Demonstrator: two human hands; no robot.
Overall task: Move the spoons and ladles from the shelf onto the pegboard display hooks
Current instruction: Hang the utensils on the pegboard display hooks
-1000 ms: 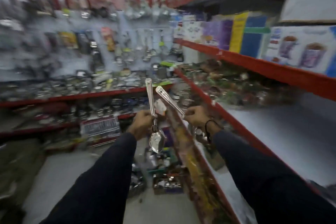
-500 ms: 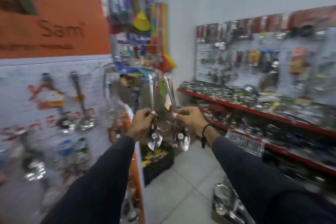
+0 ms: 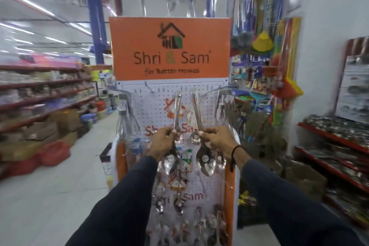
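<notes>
Both hands are raised in front of a white pegboard display (image 3: 211, 106) topped by an orange "Shri & Sam" sign (image 3: 170, 48). The left hand (image 3: 162, 143) is closed around the handle of a steel spoon (image 3: 171, 161), bowl hanging down, handle pointing up toward the board. The right hand (image 3: 216, 142) is closed likewise on a second steel spoon (image 3: 205, 161), held in the same attitude just beside the first. Neither spoon is on a hook; bare hooks (image 3: 149, 88) project along the top row. Other utensils (image 3: 199, 223) hang lower on the board. Red shelving (image 3: 331, 138) with steelware stands at right.
</notes>
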